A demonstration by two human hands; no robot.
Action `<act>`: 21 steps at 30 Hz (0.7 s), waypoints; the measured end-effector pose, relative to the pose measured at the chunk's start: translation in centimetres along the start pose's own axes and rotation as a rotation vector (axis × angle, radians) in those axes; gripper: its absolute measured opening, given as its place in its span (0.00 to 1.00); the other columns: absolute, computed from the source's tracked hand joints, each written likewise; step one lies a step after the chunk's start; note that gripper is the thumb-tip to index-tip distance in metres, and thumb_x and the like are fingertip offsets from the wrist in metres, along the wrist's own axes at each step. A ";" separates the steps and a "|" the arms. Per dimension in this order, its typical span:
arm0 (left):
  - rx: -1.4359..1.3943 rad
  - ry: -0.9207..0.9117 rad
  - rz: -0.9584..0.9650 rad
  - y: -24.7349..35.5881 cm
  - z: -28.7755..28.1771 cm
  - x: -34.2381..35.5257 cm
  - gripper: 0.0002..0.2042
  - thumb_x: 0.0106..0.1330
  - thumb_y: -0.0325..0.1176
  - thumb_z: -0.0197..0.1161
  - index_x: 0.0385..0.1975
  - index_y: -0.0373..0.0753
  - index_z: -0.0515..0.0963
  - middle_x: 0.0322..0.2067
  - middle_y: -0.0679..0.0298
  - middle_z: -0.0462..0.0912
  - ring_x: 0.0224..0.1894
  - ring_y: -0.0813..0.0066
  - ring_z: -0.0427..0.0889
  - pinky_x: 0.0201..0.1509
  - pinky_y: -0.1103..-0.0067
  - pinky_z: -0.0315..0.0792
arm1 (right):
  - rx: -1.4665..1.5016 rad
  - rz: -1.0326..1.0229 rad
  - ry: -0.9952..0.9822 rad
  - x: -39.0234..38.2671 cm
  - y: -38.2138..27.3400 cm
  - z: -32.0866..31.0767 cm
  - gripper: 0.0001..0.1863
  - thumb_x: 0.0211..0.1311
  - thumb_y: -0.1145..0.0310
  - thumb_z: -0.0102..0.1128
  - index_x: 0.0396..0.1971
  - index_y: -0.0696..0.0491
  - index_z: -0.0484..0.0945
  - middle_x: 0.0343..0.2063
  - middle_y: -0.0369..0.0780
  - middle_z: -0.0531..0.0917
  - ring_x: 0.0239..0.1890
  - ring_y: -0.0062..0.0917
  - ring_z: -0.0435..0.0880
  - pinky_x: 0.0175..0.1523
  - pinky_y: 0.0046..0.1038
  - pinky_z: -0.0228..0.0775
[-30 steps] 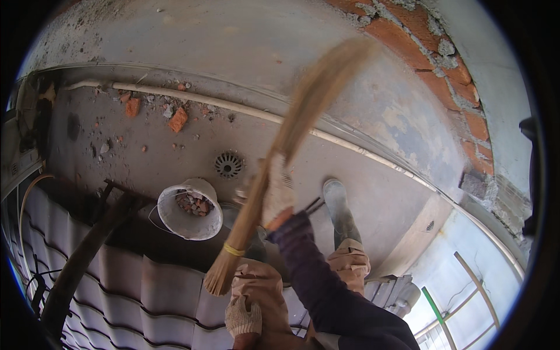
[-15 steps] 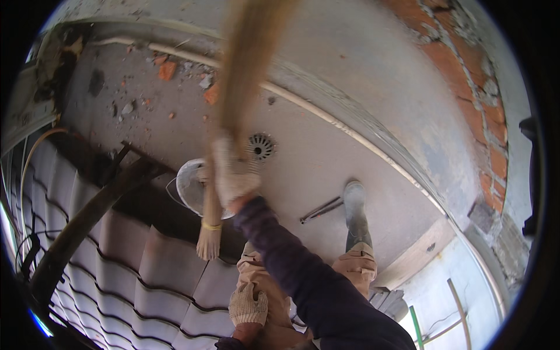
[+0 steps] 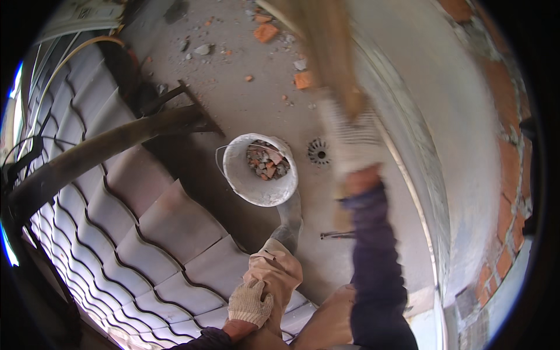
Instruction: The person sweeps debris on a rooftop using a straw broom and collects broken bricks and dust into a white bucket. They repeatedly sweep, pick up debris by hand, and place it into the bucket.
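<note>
My right hand [image 3: 353,137], in a whitish knit glove, grips a straw broom [image 3: 326,52] at its narrow bundled part; both are smeared by motion. The bristles fan toward the top of the view, over the concrete floor. Just left of that hand is a round floor drain [image 3: 318,151]. Further left stands a white bucket [image 3: 262,195] with a wire handle, holding broken brick and grey rubble [image 3: 269,166]. My left hand [image 3: 249,303], gloved too, lies on my left trouser leg [image 3: 277,268] with its fingers stretched over the cloth, holding nothing.
Brick chunks [image 3: 266,32] and grit lie scattered on the far floor. Grey roof tiles [image 3: 157,233] and a dark beam [image 3: 111,137] occupy the left. A pale pipe [image 3: 417,201] follows the right wall. A thin long-handled tool [image 3: 335,235] lies near my boot [image 3: 289,219].
My right hand and the broom have swung from left of the drain to its right, uncovering the bucket. The whole view has shifted. My left hand still rests on my leg.
</note>
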State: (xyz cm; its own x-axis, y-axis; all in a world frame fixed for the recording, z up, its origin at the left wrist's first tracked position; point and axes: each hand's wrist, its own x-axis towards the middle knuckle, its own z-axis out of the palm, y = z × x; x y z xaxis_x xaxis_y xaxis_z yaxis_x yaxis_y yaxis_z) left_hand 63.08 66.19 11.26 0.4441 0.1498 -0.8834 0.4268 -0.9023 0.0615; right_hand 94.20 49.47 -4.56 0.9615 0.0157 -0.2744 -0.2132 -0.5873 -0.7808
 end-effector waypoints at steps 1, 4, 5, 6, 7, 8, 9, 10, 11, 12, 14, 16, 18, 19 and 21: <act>-0.017 -0.018 -0.017 -0.1 -0.2 0.0 0.17 0.62 0.43 0.61 0.43 0.37 0.78 0.45 0.51 0.80 0.47 0.48 0.79 0.52 0.59 0.73 | -0.158 0.011 0.072 1.5 0.6 -3.1 0.31 0.69 0.47 0.54 0.65 0.49 0.68 0.55 0.49 0.77 0.53 0.43 0.80 0.58 0.40 0.72; -0.082 0.028 0.051 -0.5 -0.7 0.1 0.18 0.63 0.44 0.61 0.44 0.37 0.78 0.45 0.51 0.79 0.47 0.49 0.79 0.52 0.60 0.74 | -0.328 0.202 0.333 7.7 4.4 -12.0 0.33 0.67 0.43 0.56 0.62 0.55 0.73 0.55 0.47 0.80 0.59 0.35 0.79 0.64 0.31 0.66; -0.098 -0.009 0.016 -0.6 -0.9 0.1 0.19 0.63 0.45 0.61 0.46 0.37 0.78 0.47 0.51 0.79 0.50 0.49 0.78 0.54 0.60 0.73 | -0.465 0.205 0.366 9.8 6.3 -14.0 0.33 0.68 0.44 0.56 0.62 0.55 0.73 0.56 0.47 0.80 0.59 0.35 0.79 0.64 0.31 0.66; -0.115 -0.051 -0.019 -0.7 -1.1 0.1 0.20 0.63 0.46 0.61 0.48 0.38 0.78 0.50 0.51 0.79 0.52 0.49 0.78 0.57 0.59 0.72 | -0.600 0.060 0.367 11.9 8.4 -15.3 0.33 0.68 0.44 0.55 0.62 0.54 0.73 0.56 0.47 0.80 0.59 0.35 0.78 0.64 0.31 0.66; -0.130 -0.083 -0.043 -0.8 -1.3 0.1 0.22 0.62 0.47 0.61 0.50 0.38 0.78 0.52 0.51 0.79 0.54 0.49 0.77 0.59 0.59 0.71 | -0.700 0.142 0.337 13.8 10.6 -16.1 0.33 0.68 0.45 0.55 0.62 0.54 0.73 0.56 0.47 0.80 0.59 0.35 0.78 0.64 0.31 0.66; -0.137 -0.090 -0.053 -0.8 -1.4 0.1 0.22 0.62 0.48 0.61 0.50 0.38 0.78 0.53 0.51 0.79 0.54 0.49 0.77 0.59 0.59 0.71 | -0.793 0.151 0.298 15.4 12.9 -16.5 0.32 0.68 0.45 0.55 0.62 0.54 0.72 0.56 0.47 0.80 0.59 0.35 0.78 0.64 0.31 0.66; -0.143 -0.091 -0.049 -0.8 -1.6 0.2 0.23 0.62 0.48 0.61 0.51 0.38 0.78 0.53 0.51 0.79 0.54 0.49 0.77 0.60 0.60 0.70 | -0.864 0.179 0.252 16.8 15.1 -16.8 0.32 0.68 0.45 0.55 0.62 0.54 0.72 0.56 0.47 0.79 0.59 0.35 0.78 0.64 0.31 0.66; -0.148 -0.099 -0.050 -0.8 -1.7 0.3 0.23 0.62 0.48 0.61 0.51 0.38 0.78 0.54 0.51 0.78 0.55 0.49 0.77 0.60 0.60 0.70 | -0.919 0.204 0.215 18.0 17.1 -17.0 0.32 0.68 0.46 0.54 0.62 0.54 0.72 0.56 0.47 0.79 0.59 0.35 0.78 0.64 0.31 0.66; -0.156 -0.084 -0.048 -0.7 -1.9 0.4 0.24 0.62 0.48 0.61 0.52 0.38 0.77 0.54 0.50 0.78 0.55 0.49 0.77 0.60 0.60 0.70 | -0.968 0.230 0.187 18.9 19.0 -17.3 0.32 0.68 0.46 0.54 0.62 0.54 0.72 0.57 0.47 0.79 0.59 0.35 0.78 0.64 0.31 0.66; -0.163 -0.079 -0.054 -0.6 -2.1 0.5 0.24 0.62 0.49 0.61 0.52 0.38 0.77 0.55 0.50 0.78 0.56 0.49 0.76 0.61 0.60 0.70 | -0.999 0.247 0.167 19.5 20.6 -17.5 0.32 0.68 0.47 0.54 0.63 0.54 0.72 0.57 0.47 0.79 0.59 0.35 0.78 0.64 0.32 0.66; -0.186 -0.080 -0.081 -0.4 -2.7 0.8 0.25 0.62 0.49 0.62 0.54 0.38 0.77 0.55 0.49 0.77 0.57 0.49 0.76 0.62 0.60 0.69 | -1.046 0.267 0.123 20.4 23.0 -17.9 0.31 0.68 0.47 0.53 0.63 0.53 0.72 0.57 0.46 0.79 0.60 0.35 0.78 0.64 0.32 0.66; -0.217 -0.088 -0.112 -0.2 -3.5 1.3 0.26 0.62 0.50 0.62 0.55 0.38 0.77 0.56 0.49 0.77 0.58 0.48 0.76 0.63 0.60 0.69 | -1.094 0.283 0.106 20.9 24.5 -18.6 0.31 0.68 0.48 0.53 0.63 0.53 0.71 0.57 0.46 0.78 0.60 0.36 0.77 0.64 0.32 0.66; -0.265 -0.093 -0.152 -0.1 -4.4 1.8 0.27 0.62 0.50 0.62 0.55 0.38 0.77 0.56 0.49 0.77 0.58 0.48 0.76 0.63 0.60 0.69 | -1.130 0.297 0.076 20.9 25.3 -19.3 0.30 0.68 0.49 0.52 0.63 0.53 0.71 0.58 0.46 0.78 0.60 0.36 0.77 0.65 0.32 0.66; -0.290 -0.078 -0.161 0.0 -5.0 2.2 0.27 0.61 0.51 0.62 0.55 0.38 0.77 0.56 0.48 0.77 0.58 0.48 0.76 0.63 0.59 0.69 | -1.144 0.300 0.061 20.8 25.6 -19.7 0.30 0.68 0.49 0.52 0.63 0.53 0.71 0.58 0.46 0.78 0.60 0.36 0.77 0.65 0.32 0.66; -0.321 -0.098 -0.219 0.0 -6.0 2.9 0.27 0.62 0.51 0.62 0.55 0.38 0.77 0.56 0.48 0.77 0.58 0.48 0.75 0.63 0.60 0.69 | -1.169 0.309 0.038 20.4 26.0 -20.3 0.30 0.68 0.50 0.52 0.64 0.53 0.71 0.58 0.46 0.78 0.60 0.36 0.77 0.65 0.32 0.66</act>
State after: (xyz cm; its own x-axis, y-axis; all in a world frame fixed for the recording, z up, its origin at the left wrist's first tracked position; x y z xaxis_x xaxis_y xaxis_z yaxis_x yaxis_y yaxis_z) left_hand 69.11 69.11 11.50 0.2449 0.2708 -0.9310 0.7344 -0.6787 -0.0043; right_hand 111.82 18.09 -19.09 0.9065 -0.2664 -0.3274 -0.1679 -0.9392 0.2995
